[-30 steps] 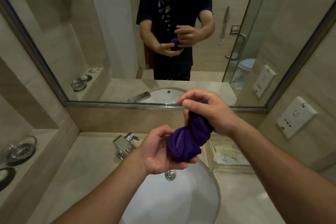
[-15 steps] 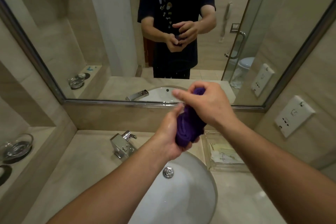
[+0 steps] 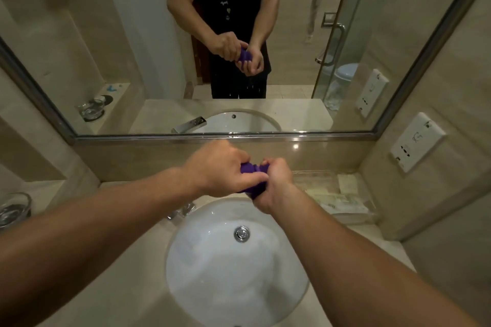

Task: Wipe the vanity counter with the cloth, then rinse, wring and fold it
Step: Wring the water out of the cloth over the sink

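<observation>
Above the sink's (image 3: 212,260) far rim, left hand (image 3: 220,167) and right hand (image 3: 276,183) both clench the bunched cloth (image 3: 251,169) between them

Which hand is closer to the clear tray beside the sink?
Right. The right hand, gripping the purple cloth, is just left of the clear tray; the left hand grips the cloth's other end, farther left.
</observation>
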Tool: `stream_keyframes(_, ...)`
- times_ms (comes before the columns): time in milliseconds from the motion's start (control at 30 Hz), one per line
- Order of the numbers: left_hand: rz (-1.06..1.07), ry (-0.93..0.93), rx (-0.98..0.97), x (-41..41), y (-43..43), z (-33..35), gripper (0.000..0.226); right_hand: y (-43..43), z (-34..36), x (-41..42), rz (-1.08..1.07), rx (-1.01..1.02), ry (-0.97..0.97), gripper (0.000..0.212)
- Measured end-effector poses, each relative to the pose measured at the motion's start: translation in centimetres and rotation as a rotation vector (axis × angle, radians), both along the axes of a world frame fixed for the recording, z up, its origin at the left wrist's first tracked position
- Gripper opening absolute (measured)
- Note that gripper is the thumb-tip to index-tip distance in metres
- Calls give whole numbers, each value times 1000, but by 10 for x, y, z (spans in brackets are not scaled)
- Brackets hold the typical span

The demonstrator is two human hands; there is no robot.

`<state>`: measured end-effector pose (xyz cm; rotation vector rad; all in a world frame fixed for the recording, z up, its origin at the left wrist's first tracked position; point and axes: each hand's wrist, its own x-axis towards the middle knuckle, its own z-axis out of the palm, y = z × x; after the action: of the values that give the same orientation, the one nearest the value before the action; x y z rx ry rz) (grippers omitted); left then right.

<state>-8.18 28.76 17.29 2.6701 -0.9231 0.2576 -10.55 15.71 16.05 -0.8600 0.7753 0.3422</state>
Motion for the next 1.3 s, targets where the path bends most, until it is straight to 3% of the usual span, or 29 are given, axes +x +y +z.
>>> stream_keyframes(333,-246,-82,100,11,16,-12,64,11,-24,2,146,-37,93,8)
stream_keyframes(667,-308,-74,145,14,10,-9,71,4,-31,5,177,36,93,7)
stream_keyframes(800,-99,57,29,8,11,-17,70,-1,-26,9,96,-13,16,14)
stream_keyframes(1000,241,352,-698,-12,14,-34,51,-10,11,20,104,-208,-348,40)
stream_keyframes(1133,298,404,-832,-26,9,-24,39,-13,42,14,124,-321,-603,46)
stream_keyframes(1300,284,123,-828,-43,-4,11,55,-13,80,1,232,-364,-728,54)
